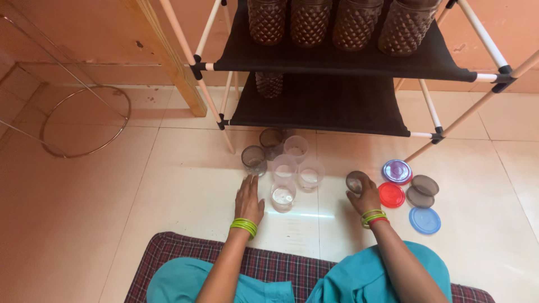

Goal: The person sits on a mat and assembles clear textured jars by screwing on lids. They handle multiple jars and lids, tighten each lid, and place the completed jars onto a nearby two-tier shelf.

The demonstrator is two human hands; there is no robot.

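Several small plastic jars stand in a cluster on the tiled floor: clear ones (pixel 283 196) in front and smoky grey ones (pixel 254 159) behind. My left hand (pixel 249 198) rests flat on the floor just left of the nearest clear jar, fingers apart, holding nothing. My right hand (pixel 365 194) is closed on a smoky grey jar (pixel 355 181) to the right of the cluster. Both wrists wear green bangles. Loose lids lie right of that hand: a red lid (pixel 391 194), a blue lid (pixel 424 220), a purple lid (pixel 397 170) and grey lids (pixel 424 186).
A two-tier rack with black fabric shelves (pixel 337 106) stands behind the jars; several dark textured jars (pixel 310 21) sit on its upper shelf. A wire stand (pixel 84 120) is at the left. I sit on a checked mat (pixel 269 266).
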